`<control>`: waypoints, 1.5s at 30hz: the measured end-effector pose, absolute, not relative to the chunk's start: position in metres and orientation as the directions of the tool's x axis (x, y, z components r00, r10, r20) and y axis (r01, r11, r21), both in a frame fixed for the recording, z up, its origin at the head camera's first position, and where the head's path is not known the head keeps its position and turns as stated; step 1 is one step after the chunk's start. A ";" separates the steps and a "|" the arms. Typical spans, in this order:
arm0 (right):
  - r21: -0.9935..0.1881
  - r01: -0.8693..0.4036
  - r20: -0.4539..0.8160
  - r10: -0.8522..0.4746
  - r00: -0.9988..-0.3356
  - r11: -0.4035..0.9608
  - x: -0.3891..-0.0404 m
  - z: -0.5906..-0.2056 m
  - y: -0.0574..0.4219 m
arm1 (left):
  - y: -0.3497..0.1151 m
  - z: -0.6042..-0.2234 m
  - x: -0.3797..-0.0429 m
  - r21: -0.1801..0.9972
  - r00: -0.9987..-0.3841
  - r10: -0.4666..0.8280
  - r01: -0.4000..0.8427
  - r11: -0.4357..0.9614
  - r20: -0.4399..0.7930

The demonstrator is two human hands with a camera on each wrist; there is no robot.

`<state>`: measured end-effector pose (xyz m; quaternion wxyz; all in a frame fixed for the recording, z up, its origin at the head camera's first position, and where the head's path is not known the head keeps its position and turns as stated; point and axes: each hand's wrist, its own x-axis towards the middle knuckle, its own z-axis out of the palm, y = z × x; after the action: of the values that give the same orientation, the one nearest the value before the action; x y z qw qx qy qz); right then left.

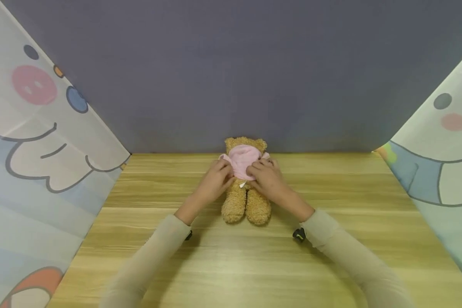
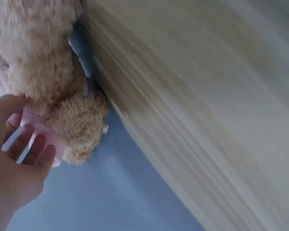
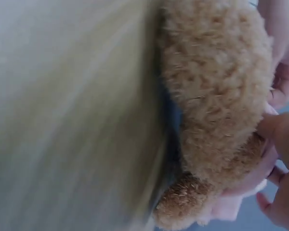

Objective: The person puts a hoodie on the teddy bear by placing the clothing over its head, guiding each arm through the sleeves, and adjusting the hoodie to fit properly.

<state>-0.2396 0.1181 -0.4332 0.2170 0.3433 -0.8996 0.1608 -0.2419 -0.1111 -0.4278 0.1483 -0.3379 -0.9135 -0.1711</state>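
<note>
A light-brown teddy bear (image 1: pixel 234 207) lies on its back with its legs toward me. Pink doll clothing (image 1: pixel 243 160) covers its chest and most of its face; the ears show above. On the bear's left-of-frame side, my left hand (image 1: pixel 215 177) holds the clothing's lower edge with curled fingers. Opposite it, my right hand (image 1: pixel 268 177) grips the other side of the hem. In the left wrist view, pink fabric (image 2: pixel 43 132) runs behind the fingers. The right wrist view has the thumb at the cloth beside the bear's furry body (image 3: pixel 216 86). A small white tag (image 1: pixel 242 185) shows between the legs.
The bear lies at the back of a wood-grain table (image 1: pixel 231 269), against a dark grey panel (image 1: pixel 231 77). Cartoon-printed cloth walls (image 1: pixel 34 149) stand at left and right. A black wrist device (image 1: pixel 299 234) sits under the right sleeve.
</note>
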 end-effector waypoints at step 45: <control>0.022 -0.911 0.753 -0.606 -0.256 0.412 -0.249 -0.425 0.159 | -0.062 -0.413 -0.242 -0.066 -0.590 0.626 0.699 0.712 0.510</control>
<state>-0.2487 0.1588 -0.4249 0.3531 0.4974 -0.7625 0.2158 -0.2420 -0.0622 -0.4128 0.2571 -0.3728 -0.8888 -0.0706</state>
